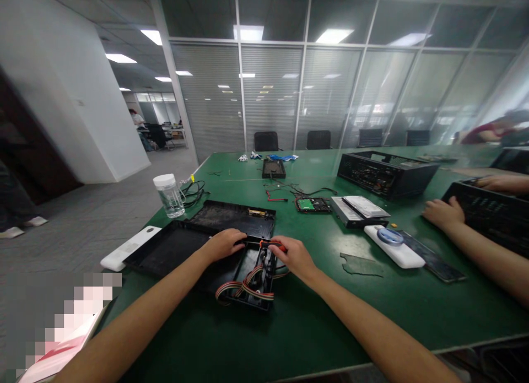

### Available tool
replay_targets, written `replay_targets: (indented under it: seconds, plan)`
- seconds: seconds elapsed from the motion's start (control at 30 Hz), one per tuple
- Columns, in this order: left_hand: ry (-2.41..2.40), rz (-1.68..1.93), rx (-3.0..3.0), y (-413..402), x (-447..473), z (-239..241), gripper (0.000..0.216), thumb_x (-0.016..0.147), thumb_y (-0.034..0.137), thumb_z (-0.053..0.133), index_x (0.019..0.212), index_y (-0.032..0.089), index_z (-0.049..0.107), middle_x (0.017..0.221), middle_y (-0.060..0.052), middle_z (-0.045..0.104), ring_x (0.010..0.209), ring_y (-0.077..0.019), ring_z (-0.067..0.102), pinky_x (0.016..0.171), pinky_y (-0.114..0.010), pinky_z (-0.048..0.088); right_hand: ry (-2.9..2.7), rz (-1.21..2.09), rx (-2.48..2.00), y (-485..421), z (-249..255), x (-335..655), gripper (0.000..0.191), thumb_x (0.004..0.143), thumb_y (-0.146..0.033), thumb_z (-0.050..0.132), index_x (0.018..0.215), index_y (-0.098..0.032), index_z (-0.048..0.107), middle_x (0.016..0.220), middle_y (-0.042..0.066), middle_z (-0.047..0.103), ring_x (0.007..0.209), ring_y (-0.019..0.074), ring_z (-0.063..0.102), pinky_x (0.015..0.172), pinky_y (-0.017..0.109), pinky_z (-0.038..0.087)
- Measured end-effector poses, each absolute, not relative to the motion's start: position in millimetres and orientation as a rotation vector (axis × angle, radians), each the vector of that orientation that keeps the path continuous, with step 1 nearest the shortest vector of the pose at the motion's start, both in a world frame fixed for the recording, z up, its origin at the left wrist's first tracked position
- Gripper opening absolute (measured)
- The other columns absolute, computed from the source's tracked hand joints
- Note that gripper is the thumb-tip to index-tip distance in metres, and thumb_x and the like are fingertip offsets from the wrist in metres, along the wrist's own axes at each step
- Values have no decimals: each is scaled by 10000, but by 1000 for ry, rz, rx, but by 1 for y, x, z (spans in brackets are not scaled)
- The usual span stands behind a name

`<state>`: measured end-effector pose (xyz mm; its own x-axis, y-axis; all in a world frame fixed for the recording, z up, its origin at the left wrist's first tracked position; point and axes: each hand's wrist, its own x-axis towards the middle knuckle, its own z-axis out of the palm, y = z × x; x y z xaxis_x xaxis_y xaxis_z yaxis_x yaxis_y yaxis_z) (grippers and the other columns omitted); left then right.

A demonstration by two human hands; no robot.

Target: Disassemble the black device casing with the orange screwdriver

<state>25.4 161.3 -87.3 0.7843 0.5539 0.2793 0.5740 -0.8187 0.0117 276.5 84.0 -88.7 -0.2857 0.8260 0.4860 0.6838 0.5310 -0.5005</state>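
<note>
A black open case (173, 251) lies on the table in front of me, with a narrow inner section that holds striped ribbon-like wires (248, 286). My left hand (225, 244) is closed on the case's upper rim, fingertips by the inner section. My right hand (293, 256) grips a red-and-black hand tool (278, 245) at the inner section's top right corner. The tool points left, toward my left fingertips; its exact kind is too small to make out. Behind the case lies another black panel (231, 217).
A water bottle (169, 195), black cables (196, 193) and a white device (130, 248) are at left. To the right lie a circuit board (314, 205), a metal drive (357, 211), a white power bank (394, 246) and a black chassis (386, 173). Another person's hand (444, 212) touches a second chassis.
</note>
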Motion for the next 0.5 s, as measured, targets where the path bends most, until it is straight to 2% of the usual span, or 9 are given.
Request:
replay_targets:
  seconds: [0.17,0.37,0.5]
  plan:
    - [-881,-369,-2923,163,23,-86,173,851,176,454,941,145,598,878,-60,612,846,-143,558,801,-254,424,-2021,247,-1200,83,-87,280,266,837,-398,473,975,-225,621,899,30,672,804,163,602,750,259,424]
    - [-877,-446,-2952,155,34,-61,250,864,152,413,1046,129,582,952,-79,601,882,-145,552,825,-241,415,-1708,196,-1223,89,-73,313,307,822,-420,461,879,-186,653,771,35,664,663,154,585,644,241,426]
    - [-706,-338,-3064,147,66,-54,245,883,160,395,997,128,610,921,-83,614,860,-146,563,800,-225,418,-1564,189,-1290,96,-72,332,359,809,-452,453,882,-164,656,700,37,647,607,153,562,594,242,417]
